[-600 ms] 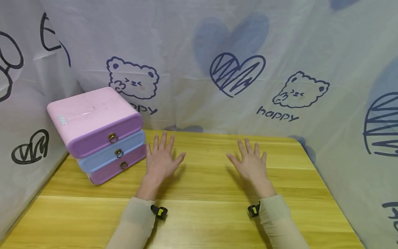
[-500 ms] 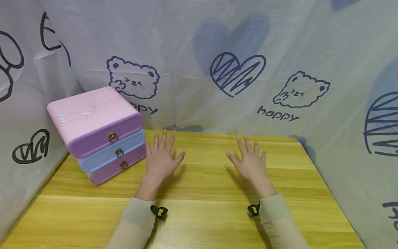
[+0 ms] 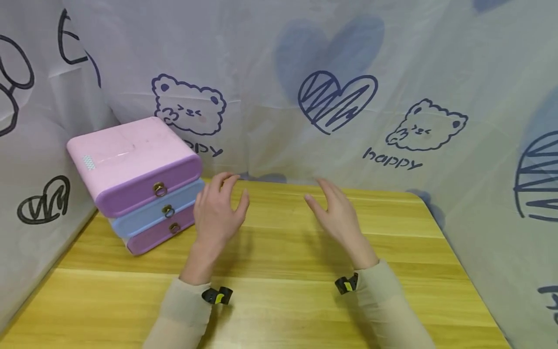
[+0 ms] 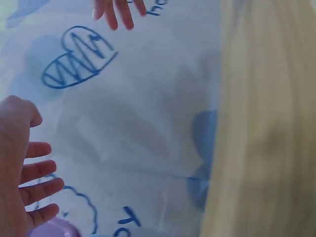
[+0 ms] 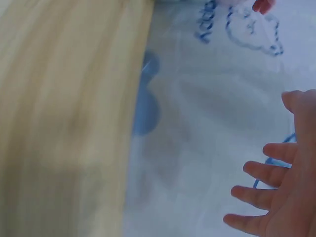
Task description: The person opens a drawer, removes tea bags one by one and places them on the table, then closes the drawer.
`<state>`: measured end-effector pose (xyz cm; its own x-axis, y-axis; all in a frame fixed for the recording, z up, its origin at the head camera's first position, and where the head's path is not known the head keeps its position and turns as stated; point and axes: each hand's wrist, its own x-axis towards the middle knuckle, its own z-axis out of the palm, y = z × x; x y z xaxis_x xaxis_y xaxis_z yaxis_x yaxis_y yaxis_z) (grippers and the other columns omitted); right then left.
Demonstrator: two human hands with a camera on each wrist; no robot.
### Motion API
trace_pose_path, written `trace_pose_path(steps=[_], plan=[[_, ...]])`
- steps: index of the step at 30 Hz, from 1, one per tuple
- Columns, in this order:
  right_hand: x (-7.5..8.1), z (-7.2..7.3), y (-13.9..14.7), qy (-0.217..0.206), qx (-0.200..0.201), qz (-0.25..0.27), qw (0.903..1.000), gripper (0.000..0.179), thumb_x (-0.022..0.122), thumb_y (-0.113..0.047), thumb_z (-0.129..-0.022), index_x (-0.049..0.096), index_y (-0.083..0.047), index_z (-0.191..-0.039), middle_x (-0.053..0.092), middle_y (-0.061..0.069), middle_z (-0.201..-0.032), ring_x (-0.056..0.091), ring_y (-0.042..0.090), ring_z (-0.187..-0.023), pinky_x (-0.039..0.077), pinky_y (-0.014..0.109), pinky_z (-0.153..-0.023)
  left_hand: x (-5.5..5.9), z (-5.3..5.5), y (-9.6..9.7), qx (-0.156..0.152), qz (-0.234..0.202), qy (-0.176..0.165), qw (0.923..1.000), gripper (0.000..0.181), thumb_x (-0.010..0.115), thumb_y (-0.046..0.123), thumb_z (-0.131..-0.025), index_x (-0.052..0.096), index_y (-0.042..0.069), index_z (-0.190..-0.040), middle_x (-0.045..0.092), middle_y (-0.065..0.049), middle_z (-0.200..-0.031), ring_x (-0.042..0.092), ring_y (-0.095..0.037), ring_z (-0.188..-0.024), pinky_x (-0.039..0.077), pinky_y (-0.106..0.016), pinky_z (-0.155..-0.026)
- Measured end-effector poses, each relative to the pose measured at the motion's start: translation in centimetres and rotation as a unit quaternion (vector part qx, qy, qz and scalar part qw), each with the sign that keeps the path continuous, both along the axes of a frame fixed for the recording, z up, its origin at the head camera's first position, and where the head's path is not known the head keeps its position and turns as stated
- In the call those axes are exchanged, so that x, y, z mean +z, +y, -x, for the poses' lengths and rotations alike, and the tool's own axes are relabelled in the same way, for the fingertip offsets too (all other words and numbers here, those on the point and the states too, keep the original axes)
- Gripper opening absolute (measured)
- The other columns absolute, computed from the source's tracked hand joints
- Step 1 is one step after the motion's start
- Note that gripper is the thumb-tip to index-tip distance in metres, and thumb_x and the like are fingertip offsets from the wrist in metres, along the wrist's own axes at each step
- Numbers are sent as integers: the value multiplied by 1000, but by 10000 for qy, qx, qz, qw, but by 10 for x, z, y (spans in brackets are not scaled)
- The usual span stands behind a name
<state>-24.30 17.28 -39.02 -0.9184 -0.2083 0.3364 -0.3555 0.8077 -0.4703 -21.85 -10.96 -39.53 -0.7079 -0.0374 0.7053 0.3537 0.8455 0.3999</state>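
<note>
My left hand [image 3: 218, 213] is raised over the table just right of a small drawer box, its fingers loosely bent and nothing in them. The drawer box [image 3: 135, 150] has a pink top, purple and blue drawer fronts and small ring pulls; the hand overlaps the right end of its lowest drawer in the head view. Over the middle right of the table my right hand [image 3: 340, 218] is held with its palm turned inward, also without anything in it. In the left wrist view the left fingers [image 4: 42, 190] are spread apart. The right fingers [image 5: 254, 197] look the same in the right wrist view.
A yellow wood-grain table [image 3: 279, 310] lies under both arms. White cloth [image 3: 261, 58] printed with hearts and bears hangs behind it and along both sides. Each wrist carries a small black camera, one on the left sleeve [image 3: 187, 310] and one on the right.
Both hands have turned from palms down with fingers spread to palms facing inward with fingers bent. The wrists have rolled as well. The drawer box stays in place; the head view has shifted slightly.
</note>
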Motion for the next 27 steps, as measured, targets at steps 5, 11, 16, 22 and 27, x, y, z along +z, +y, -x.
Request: trace_pose_path(steps=[5, 11, 16, 22, 27], plan=[[19, 2, -31, 375, 572, 539, 9962, 59, 53, -44, -107, 50, -6, -152, 52, 16, -154, 47, 35, -143, 37, 53, -119, 18, -7, -16, 230, -456, 965, 9940, 36, 59, 30, -99, 71, 3, -120, 65, -16, -120, 63, -40, -102, 50, -55, -77], [31, 8, -73, 595, 1262, 757, 9873, 52, 55, -38, -107, 55, -6, -148, 56, 12, -150, 50, 30, -141, 40, 47, -118, 39, -21, -44, 629, -1227, 1657, 9765, 35, 59, 28, -97, 73, 2, -116, 66, -19, -114, 62, -39, -100, 47, -52, -82], [34, 17, -108, 500, 1591, 653, 9838, 51, 54, -39, -107, 54, -9, -149, 54, 9, -153, 48, 27, -143, 38, 44, -120, 50, -32, -73, 1141, -1810, 1929, 9576, 34, 61, 28, -95, 74, 2, -113, 66, -20, -113, 61, -38, -104, 44, -48, -88], [37, 33, -146, -69, 1835, 967, 9782, 49, 53, -37, -108, 54, -11, -150, 54, 8, -153, 51, 25, -139, 43, 41, -115, 49, -35, -107, 1992, -2411, 1980, 9290, 34, 63, 24, -93, 75, 7, -120, 63, -17, -125, 52, -28, -124, 36, -38, -107], [30, 47, -180, -881, 1728, 2073, 9588, 44, 55, -34, -108, 59, -11, -145, 62, 5, -144, 60, 22, -129, 51, 36, -106, 41, -33, -130, 2199, -3245, 1664, 9048, 40, 62, 18, -94, 70, 9, -132, 55, -7, -137, 42, -15, -132, 32, -30, -114]])
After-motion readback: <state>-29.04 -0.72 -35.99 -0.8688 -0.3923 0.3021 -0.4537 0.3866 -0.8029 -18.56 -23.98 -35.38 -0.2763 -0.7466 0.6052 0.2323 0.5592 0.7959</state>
